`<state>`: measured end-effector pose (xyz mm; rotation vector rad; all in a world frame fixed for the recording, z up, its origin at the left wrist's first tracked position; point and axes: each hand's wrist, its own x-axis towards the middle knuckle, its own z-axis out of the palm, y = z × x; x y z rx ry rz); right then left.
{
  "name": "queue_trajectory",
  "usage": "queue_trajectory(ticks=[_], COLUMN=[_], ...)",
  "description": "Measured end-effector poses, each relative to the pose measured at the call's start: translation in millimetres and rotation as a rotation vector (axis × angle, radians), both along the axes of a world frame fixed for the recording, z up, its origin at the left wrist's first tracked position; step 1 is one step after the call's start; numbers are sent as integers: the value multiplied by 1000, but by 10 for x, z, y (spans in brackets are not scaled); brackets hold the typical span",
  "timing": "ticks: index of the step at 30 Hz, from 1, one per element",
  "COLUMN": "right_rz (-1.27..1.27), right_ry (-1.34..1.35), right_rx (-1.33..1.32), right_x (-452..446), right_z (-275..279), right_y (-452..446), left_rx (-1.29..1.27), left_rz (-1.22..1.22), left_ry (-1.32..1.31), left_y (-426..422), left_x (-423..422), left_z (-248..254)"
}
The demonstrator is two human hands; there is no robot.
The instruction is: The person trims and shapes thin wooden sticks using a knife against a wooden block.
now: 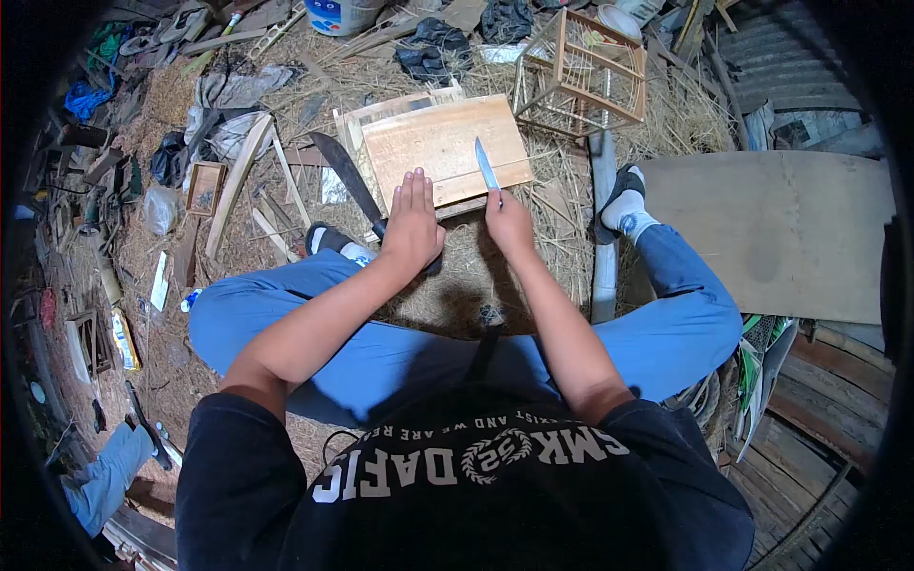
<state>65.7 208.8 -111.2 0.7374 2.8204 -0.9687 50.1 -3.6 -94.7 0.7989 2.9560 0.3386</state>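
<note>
A pale wooden board (pixel 440 141) lies in front of me on a low wooden support. My left hand (pixel 412 226) rests flat on its near left edge, fingers stretched out side by side. In my right hand (pixel 510 225) is a knife (pixel 486 164), its handle gripped and its blade pointing away from me over the right part of the board. A thin strip or line runs along the board's near edge, under the blade. A dark machete (pixel 347 175) lies just left of the board, its handle end close to my left wrist.
A small wooden frame cage (pixel 581 78) stands beyond the board to the right. A flat brown panel (pixel 762 233) lies at right. Wood offcuts (pixel 238 181), straw and black plastic (pixel 433 49) litter the ground. A white bucket (pixel 343 14) stands at the back.
</note>
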Motion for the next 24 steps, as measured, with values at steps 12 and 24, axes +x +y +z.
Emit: queue_trajectory(ticks=[12,24], right_rz=[-53,-58], right_ry=[-10,14], right_rx=[-114,-71], right_x=[-76,41], right_z=[64,49], right_y=[158,-137], left_rx=[-85,-107], left_rz=[-17,-18], left_ry=[-24,-11], left_y=[13,15], left_x=[2,11], left_z=[42,45])
